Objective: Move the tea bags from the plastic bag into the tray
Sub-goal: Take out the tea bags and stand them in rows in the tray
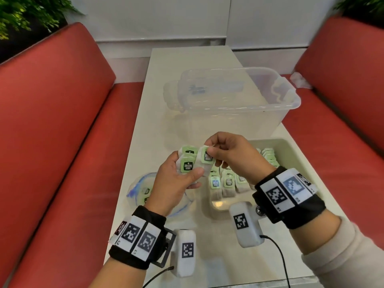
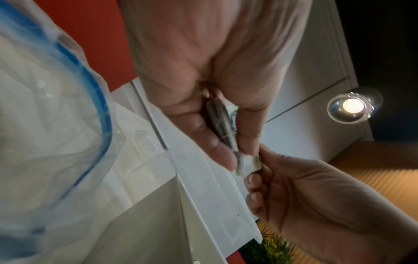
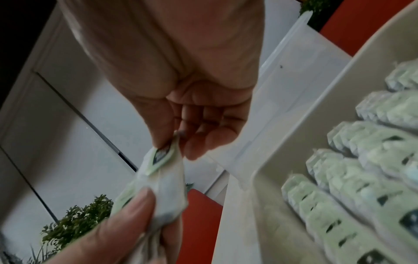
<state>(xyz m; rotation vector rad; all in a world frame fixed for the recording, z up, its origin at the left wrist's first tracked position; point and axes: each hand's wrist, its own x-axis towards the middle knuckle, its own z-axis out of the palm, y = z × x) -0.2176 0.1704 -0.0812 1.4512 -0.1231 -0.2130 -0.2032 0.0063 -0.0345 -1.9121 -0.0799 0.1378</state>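
My left hand [image 1: 182, 173] holds a small stack of tea bags [image 1: 188, 163] with green labels above the table. My right hand [image 1: 216, 151] pinches the top corner of one tea bag [image 1: 206, 157] from that stack between thumb and fingertips. In the right wrist view that tea bag [image 3: 161, 159] hangs from the pinch, with my left thumb [image 3: 133, 205] pressed on the stack below. The clear plastic bag [image 1: 138, 190] with blue trim lies under my left wrist, a few tea bags inside. The beige tray [image 1: 291, 148] to the right holds several rows of tea bags [image 1: 228, 181].
A large clear plastic tub [image 1: 239, 96] stands on the white table [image 1: 187, 61] behind the hands. Red bench seats [image 1: 52, 132] flank the table on both sides. Green plants [image 1: 25, 13] sit at the back corners. A cable [image 1: 278, 252] trails from my right wrist camera.
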